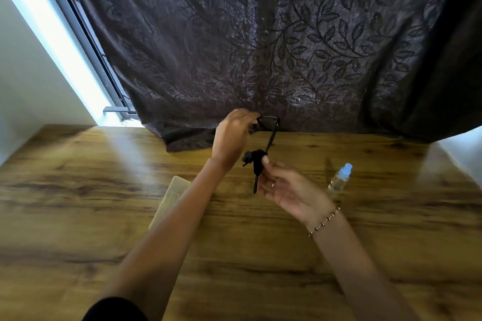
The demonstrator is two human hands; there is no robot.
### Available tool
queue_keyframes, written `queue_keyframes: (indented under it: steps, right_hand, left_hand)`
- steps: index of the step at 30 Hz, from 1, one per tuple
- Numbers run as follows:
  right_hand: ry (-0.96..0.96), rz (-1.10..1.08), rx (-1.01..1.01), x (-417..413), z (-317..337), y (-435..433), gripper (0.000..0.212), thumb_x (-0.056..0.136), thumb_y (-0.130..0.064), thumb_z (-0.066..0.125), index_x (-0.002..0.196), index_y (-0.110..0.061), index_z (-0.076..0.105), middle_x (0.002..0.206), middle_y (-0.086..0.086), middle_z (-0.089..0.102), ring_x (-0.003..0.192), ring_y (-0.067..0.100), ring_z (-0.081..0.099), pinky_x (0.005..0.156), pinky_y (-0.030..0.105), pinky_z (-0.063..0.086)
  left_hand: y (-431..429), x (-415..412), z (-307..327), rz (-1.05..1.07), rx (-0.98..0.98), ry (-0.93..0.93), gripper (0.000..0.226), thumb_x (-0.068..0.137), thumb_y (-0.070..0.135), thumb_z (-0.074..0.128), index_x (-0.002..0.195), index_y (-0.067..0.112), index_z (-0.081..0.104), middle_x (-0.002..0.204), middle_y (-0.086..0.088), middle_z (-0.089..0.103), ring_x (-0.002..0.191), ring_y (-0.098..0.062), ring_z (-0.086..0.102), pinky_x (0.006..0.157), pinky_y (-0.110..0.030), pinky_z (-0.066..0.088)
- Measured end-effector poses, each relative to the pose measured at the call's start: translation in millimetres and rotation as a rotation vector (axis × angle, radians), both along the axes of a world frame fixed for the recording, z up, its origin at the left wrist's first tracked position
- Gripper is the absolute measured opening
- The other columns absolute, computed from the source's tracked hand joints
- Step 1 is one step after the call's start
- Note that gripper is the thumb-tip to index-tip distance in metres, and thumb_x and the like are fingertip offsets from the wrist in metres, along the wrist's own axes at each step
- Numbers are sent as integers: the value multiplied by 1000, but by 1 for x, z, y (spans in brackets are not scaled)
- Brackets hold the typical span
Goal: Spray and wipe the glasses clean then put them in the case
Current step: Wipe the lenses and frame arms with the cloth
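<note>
My left hand (232,135) grips the front frame of the black glasses (268,125) above the far middle of the wooden table (78,216). One temple arm runs down toward me. My right hand (289,190) pinches a bunched black cloth (254,160) around that temple arm. A small clear spray bottle (339,178) with a blue cap lies on the table to the right of my right hand. The pale glasses case (169,198) lies on the table under my left forearm, partly hidden by it.
A dark leaf-patterned curtain (287,47) hangs behind the table, its hem resting on the far edge. A bright window frame (86,41) runs along the left. A beaded bracelet (324,221) circles my right wrist.
</note>
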State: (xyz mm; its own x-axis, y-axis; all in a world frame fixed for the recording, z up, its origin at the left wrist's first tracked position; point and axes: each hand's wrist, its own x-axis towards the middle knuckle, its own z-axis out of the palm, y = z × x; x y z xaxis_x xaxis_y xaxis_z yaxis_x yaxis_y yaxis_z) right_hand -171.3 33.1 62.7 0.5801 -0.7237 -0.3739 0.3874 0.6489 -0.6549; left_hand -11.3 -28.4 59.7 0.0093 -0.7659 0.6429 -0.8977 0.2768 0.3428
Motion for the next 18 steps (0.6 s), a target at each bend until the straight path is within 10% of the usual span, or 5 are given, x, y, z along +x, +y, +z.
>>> queue_keyframes:
  steps: [18]
  right_hand:
    - [-38,-19,-7,5,9,-9,11,71,-13,71,81,-11,76,86,6,72,75,16,65,69,31,57]
  left_hand:
    - [5,8,-6,0,44,25,31,77,-8,61,103,4,72,100,-9,72,97,-25,65,75,-38,54]
